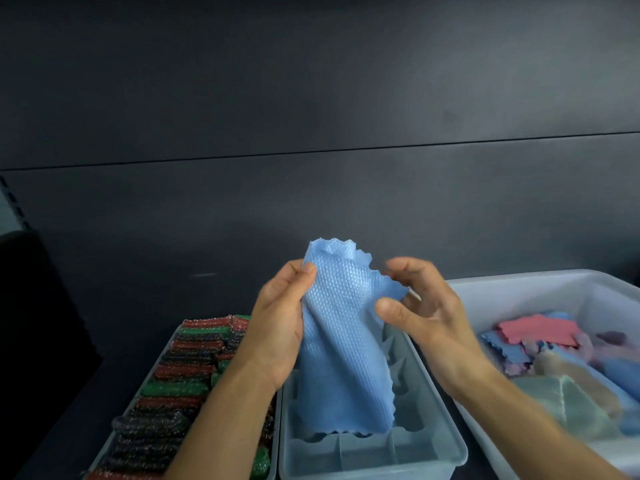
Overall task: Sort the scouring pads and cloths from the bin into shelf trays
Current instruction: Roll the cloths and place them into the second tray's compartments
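At the centre of the frame a blue cloth (341,344) hung upright above the clear middle tray (440,441). The left hand (282,323) gripped its left edge, thumb pressed on the weave; the right hand (420,306) pinched its scalloped right edge. Scouring pads (173,372) filled the lower-left tray (152,365); more cloths (540,332) lay in the white bin (519,285) at right.

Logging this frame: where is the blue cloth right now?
Head view, centre: the blue cloth hangs between the left hand and right hand, above the clear middle tray.
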Motion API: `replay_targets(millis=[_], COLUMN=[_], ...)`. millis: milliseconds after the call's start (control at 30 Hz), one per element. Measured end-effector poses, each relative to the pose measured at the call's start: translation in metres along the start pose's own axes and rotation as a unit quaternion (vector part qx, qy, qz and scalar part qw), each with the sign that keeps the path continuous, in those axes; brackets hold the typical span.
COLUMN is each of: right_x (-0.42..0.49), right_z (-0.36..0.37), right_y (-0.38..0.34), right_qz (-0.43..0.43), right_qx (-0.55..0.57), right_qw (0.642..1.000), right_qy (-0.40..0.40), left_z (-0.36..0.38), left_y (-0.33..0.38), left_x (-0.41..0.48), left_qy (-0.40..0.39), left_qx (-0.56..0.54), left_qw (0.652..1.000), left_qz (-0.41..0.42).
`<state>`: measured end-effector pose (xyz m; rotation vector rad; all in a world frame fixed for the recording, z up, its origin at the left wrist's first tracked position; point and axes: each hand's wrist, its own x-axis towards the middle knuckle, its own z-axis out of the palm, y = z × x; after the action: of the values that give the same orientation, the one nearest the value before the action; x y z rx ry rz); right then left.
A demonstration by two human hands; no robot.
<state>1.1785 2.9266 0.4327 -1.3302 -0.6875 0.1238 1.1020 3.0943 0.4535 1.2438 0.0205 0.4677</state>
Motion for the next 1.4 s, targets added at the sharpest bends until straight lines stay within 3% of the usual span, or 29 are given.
replay_targets(millis=[167, 300, 367, 467, 533, 700, 800, 900, 1100, 1233, 1400], right_x=[0.008, 0.010, 0.017, 0.027, 0.029, 0.034, 0.033, 0.031, 0.021, 0.023, 0.027], right_z=[-0.003, -0.005, -0.006, -0.007, -0.003, 0.007, 0.013, 0.017, 0.015, 0.011, 0.007], right_y=[0.003, 0.002, 0.001, -0.004, -0.009, -0.020, -0.027, -0.031, -0.039, -0.049, -0.057], right_qz=[0.038, -0.005, -0.004, 0.082, 0.105, 0.085, 0.060, 0.034, -0.016, 0.031, 0.033], right_qx=[-0.058, -0.048, -0.006, 0.112, 0.152, 0.087, 0.029, -0.006, 0.048, 0.143, 0.082], right_qw=[0.997, 0.998, 1.000, 0.987, 0.977, 0.992, 0.998, 0.999, 0.996, 0.989, 0.996], right_qy=[0.017, 0.031, 0.014, -0.084, -0.105, -0.014, 0.015, 0.028, 0.073, 0.012, -0.022], left_z=[-0.004, -0.010, -0.011, -0.011, -0.012, -0.016, -0.016, -0.012, -0.011, -0.008, -0.005], left_y=[0.002, 0.004, 0.006, 0.006, 0.006, -0.001, -0.008, -0.007, 0.003, 0.008, 0.009], left_x=[0.000, 0.000, -0.001, -0.001, -0.001, -0.006, -0.008, -0.006, 0.002, 0.007, 0.014], left_qy=[-0.014, -0.021, -0.023, -0.026, -0.025, -0.018, -0.022, 0.045, 0.114, 0.100, 0.106], left_qx=[-0.004, -0.004, -0.008, -0.013, -0.012, 0.053, 0.125, 0.108, 0.116, 0.131, 0.194], left_qw=[1.000, 1.000, 0.999, 0.999, 0.998, 0.996, 0.992, 0.993, 0.979, 0.971, 0.962], left_qz=[0.007, -0.006, -0.021, -0.043, -0.056, -0.069, -0.026, 0.021, 0.126, 0.172, 0.159])
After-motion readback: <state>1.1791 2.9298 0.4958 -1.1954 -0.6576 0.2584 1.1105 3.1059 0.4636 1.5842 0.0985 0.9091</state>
